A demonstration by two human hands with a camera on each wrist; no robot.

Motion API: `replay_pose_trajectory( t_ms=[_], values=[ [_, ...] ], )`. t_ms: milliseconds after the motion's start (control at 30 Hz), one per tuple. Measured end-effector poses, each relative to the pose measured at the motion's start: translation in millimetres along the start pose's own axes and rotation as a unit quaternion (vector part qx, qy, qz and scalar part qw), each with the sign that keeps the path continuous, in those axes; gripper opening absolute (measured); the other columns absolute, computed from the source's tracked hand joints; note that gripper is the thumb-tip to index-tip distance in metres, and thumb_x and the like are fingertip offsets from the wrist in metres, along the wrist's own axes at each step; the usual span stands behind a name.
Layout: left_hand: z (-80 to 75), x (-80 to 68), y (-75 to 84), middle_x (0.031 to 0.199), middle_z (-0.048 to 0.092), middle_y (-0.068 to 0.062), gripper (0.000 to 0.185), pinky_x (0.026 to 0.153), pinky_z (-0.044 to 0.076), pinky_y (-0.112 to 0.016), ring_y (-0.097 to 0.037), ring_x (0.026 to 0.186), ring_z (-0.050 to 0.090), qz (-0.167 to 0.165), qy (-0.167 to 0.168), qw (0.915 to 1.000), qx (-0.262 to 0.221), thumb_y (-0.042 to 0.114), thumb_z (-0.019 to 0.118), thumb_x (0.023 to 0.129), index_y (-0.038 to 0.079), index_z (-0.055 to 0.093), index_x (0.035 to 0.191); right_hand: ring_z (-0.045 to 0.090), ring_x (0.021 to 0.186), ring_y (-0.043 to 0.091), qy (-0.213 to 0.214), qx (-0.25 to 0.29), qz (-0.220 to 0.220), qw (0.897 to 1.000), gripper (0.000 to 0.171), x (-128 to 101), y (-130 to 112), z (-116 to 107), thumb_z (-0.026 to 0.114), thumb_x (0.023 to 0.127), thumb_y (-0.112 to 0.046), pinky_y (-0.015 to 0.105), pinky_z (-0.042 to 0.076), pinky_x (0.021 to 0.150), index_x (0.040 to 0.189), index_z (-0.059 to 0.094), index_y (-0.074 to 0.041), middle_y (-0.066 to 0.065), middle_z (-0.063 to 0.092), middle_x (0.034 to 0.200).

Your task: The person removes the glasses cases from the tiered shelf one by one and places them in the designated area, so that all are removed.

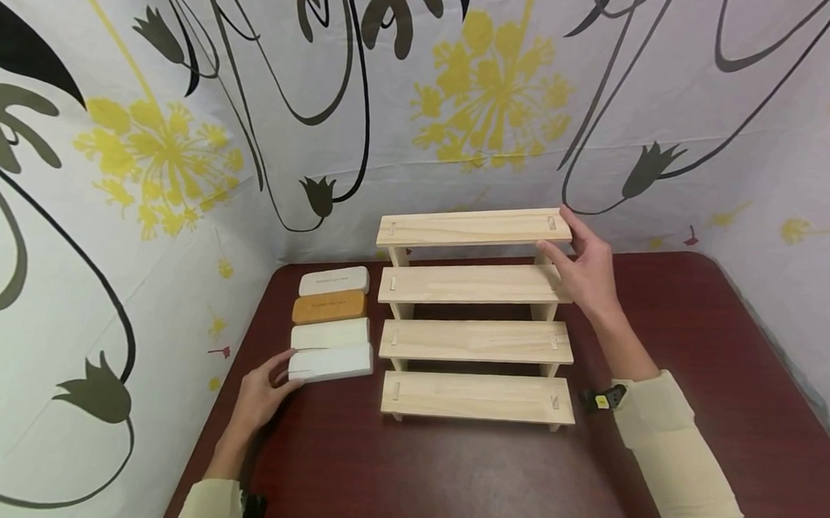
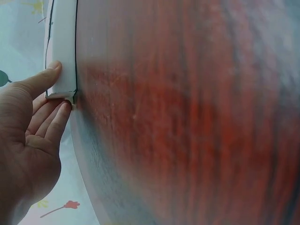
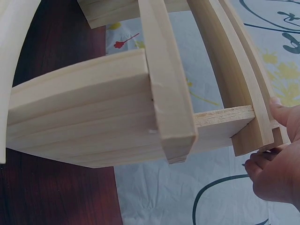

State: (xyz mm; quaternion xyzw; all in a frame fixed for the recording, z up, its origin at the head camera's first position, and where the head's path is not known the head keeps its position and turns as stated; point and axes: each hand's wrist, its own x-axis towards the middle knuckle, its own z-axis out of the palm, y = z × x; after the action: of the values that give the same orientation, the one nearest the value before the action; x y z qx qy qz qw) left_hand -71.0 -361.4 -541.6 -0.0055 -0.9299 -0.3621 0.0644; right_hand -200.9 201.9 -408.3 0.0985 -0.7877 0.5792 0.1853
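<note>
Bare dark-red desk (image 1: 447, 477) fills foreground, open room betw both arms. L hand (image 1: 259, 395) grip narrow, thumb & fingers pinching near corner of pale case (image 1: 332, 362), front of 4 cases at desk's left edge. R hand (image 1: 584, 270) grips right end of stepped wooden rack (image 1: 474, 339), by top tiers. Flowered cloth backdrop (image 1: 184, 125) close behind.
</note>
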Motion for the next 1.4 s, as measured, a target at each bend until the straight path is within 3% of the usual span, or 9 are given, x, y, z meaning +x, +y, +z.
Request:
replay_pose_trajectory(
  t_ms=[633, 1033, 1167, 1400],
  values=[
    [1.5, 0.0, 2.7, 0.15, 0.058, -0.022, 0.065, 0.096, 0.059, -0.051, -0.04, 0.12, 0.069, -0.024, 0.005, 0.9997, -0.005, 0.008, 0.086, 0.09, 0.005, 0.06, 0.15, 0.041, 0.152, 0.027, -0.004, 0.005, 0.003, 1.0, 0.075, 0, -1, 0, 0.078, 0.099, -0.009, 0.038, 0.04, 0.121, 0.163, 0.04, -0.013, 0.012, 0.039, 0.168],
    [2.4, -2.3, 5.8, 0.14, 0.065, -0.025, 0.063, 0.095, 0.06, -0.047, -0.038, 0.119, 0.07, -0.032, 0.024, 0.9992, -0.008, 0.007, 0.085, 0.091, 0.003, 0.06, 0.149, 0.038, 0.154, 0.025, 0.001, 0.033, 0.01, 0.999, 0.072, -5, 1, 0, 0.076, 0.1, -0.011, 0.033, 0.039, 0.121, 0.163, 0.041, -0.011, 0.011, 0.036, 0.169],
    [2.1, -3.6, 5.6, 0.138, 0.067, -0.023, 0.059, 0.096, 0.059, -0.038, -0.036, 0.121, 0.07, -0.025, 0.042, 0.9985, -0.027, 0.006, 0.086, 0.09, 0.002, 0.064, 0.145, 0.044, 0.15, 0.026, 0.017, 0.034, 0.011, 0.999, 0.071, -10, -1, -1, 0.077, 0.1, -0.012, 0.036, 0.04, 0.121, 0.162, 0.044, -0.011, 0.009, 0.044, 0.165],
    [-2.7, -3.2, 5.1, 0.132, 0.073, -0.015, 0.055, 0.094, 0.052, -0.01, -0.03, 0.121, 0.07, -0.003, 0.089, 0.9941, -0.062, 0.004, 0.085, 0.091, 0.001, 0.066, 0.142, 0.048, 0.148, 0.026, 0.023, 0.018, 0.023, 0.999, 0.069, -20, -2, -5, 0.079, 0.1, -0.021, 0.036, 0.041, 0.121, 0.161, 0.047, -0.017, 0.006, 0.048, 0.164]
  ],
)
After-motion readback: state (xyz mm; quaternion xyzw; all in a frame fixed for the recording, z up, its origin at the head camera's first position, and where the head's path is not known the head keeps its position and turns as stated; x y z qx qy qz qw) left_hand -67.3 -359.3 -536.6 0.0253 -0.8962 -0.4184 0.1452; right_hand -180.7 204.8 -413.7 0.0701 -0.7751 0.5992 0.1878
